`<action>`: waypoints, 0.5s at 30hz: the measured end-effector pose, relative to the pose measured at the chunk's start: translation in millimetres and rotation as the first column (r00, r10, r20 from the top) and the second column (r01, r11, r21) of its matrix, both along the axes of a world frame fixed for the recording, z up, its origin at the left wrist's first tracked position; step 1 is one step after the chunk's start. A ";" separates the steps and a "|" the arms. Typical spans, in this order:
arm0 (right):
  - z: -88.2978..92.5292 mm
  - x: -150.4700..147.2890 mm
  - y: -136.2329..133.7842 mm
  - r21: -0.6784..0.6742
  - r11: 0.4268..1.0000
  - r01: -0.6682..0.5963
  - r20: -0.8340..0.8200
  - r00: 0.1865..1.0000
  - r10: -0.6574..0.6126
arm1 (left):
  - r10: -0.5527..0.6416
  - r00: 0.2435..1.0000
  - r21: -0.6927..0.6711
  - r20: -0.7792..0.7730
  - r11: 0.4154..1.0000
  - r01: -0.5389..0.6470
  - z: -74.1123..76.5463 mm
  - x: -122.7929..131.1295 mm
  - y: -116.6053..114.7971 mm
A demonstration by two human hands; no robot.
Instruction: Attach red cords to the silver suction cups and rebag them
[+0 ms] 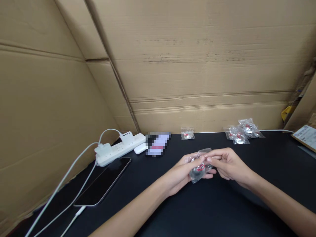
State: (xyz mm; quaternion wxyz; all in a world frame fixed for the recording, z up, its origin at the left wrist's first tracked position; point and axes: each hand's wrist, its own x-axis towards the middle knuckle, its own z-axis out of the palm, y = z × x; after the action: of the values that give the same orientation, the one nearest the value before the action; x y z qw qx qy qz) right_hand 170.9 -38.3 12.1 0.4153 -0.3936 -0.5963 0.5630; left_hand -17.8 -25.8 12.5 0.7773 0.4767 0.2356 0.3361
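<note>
A clear plastic bag [197,176] with a round silvery item and red marking inside lies in my left hand [181,171]. The left thumb presses on the bag from above, and the other fingers are beneath it. My right hand [228,163] pinches the bag's upper right edge between thumb and index finger, its fingertips close to the left thumb. Both hands are above the black table [212,210]. Part of the round item is hidden by the left thumb.
One bagged disc [187,134] lies at the back; several more bags [239,136] are grouped at back right. A white power strip [118,152] with cables, a tablet [105,182] and a pixelated item [158,144] are left. Cardboard walls [197,65] stand behind. A labelled packet [306,136] is far right.
</note>
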 end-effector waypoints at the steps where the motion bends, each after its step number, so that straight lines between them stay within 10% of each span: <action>1: 0.9 1.1 0.3 0.005 1.000 0.015 -0.005 1.000 -0.015 | -0.028 0.999 0.028 -0.037 0.999 0.029 1.3 -1.4 0.5; 6: 6.2 4.3 1.3 0.099 0.993 0.070 0.035 0.997 -0.074 | 0.004 0.987 0.151 -0.161 0.988 0.021 6.7 -7.7 4.0; 12: 5.7 7.1 7.1 0.213 0.890 0.403 -0.083 0.915 -0.394 | 0.251 0.968 0.109 0.004 0.962 -0.250 4.9 -6.4 6.9; 15: 1.3 5.6 9.9 0.152 0.927 0.344 -0.081 0.939 -0.335 | 0.266 0.963 0.111 0.051 0.956 -0.270 3.0 -5.3 6.0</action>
State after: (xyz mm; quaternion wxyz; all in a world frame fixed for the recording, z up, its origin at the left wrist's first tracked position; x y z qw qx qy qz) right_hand 176.5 -28.4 13.3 0.5530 -0.4402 -0.5521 0.4422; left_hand -23.1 -19.8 15.5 0.6993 0.4791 0.2642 0.4600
